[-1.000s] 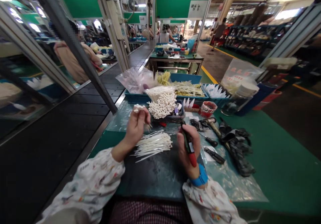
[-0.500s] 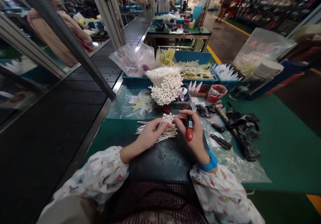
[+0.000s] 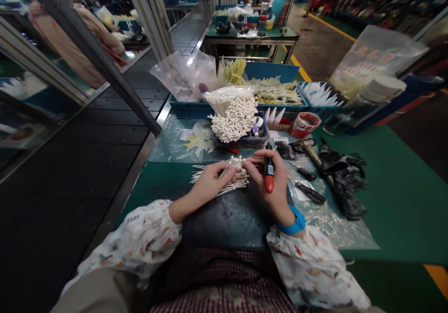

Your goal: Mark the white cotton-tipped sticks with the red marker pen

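Thin white stems with round tips [image 3: 237, 162] are pinched in my left hand [image 3: 206, 182], which is closed over a loose pile of similar stems [image 3: 233, 188] on the dark work surface. My right hand [image 3: 275, 189] faces it from the right, its thumb and index fingertips at the round tips. A black tube with a red end and pale label [image 3: 269, 170] is tucked within the fingers of that hand, red end toward me. Just beyond both hands, a large wrapped bundle of white round-tipped stems [image 3: 234, 119] leans on a small box.
Screwdrivers [image 3: 310, 193], a hammer-like tool [image 3: 315, 159] and crumpled black material [image 3: 345, 177] lie to the right. A red cup [image 3: 304, 125] and a capped clear bottle [image 3: 364, 105] stand behind them. Blue trays [image 3: 189, 109] line the back. A metal post [image 3: 115, 79] slants at left.
The view has shifted slightly. My hands stay close together at the stem tips, with only small finger movement; the black tube remains in my right hand.
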### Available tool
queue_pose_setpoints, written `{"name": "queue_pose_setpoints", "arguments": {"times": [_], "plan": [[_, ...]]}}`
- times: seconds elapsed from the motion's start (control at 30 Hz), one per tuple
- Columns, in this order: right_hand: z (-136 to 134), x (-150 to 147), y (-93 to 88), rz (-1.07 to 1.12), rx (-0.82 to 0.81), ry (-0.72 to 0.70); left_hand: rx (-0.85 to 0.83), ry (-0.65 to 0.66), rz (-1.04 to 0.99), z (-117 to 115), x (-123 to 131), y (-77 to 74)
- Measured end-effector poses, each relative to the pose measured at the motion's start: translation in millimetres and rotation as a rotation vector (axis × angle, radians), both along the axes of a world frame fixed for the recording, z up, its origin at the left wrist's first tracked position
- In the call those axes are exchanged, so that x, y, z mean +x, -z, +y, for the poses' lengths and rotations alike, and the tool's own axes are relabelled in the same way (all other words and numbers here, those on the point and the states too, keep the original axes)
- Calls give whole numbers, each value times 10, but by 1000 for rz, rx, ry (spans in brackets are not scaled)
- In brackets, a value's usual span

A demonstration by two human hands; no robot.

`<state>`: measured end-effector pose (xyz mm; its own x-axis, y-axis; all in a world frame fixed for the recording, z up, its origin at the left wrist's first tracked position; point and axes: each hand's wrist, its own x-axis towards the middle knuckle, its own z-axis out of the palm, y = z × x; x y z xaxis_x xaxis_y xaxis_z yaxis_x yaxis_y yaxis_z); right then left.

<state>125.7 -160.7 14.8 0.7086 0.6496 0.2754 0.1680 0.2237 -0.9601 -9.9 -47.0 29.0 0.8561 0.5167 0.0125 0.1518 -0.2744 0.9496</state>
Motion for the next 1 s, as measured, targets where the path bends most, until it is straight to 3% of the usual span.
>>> {"name": "queue_pose_setpoints", "arguments": {"times": [0.3, 0.53, 1.0], "plan": [[-20, -16, -12, -45, 21, 7, 74, -14, -16, 9, 13, 13], [-26, -9, 21, -112, -14, 42, -16, -28, -5, 11, 7, 8], [-31, 3, 6, -253, -41, 25, 55, -22, -3, 33, 7, 16]]}}
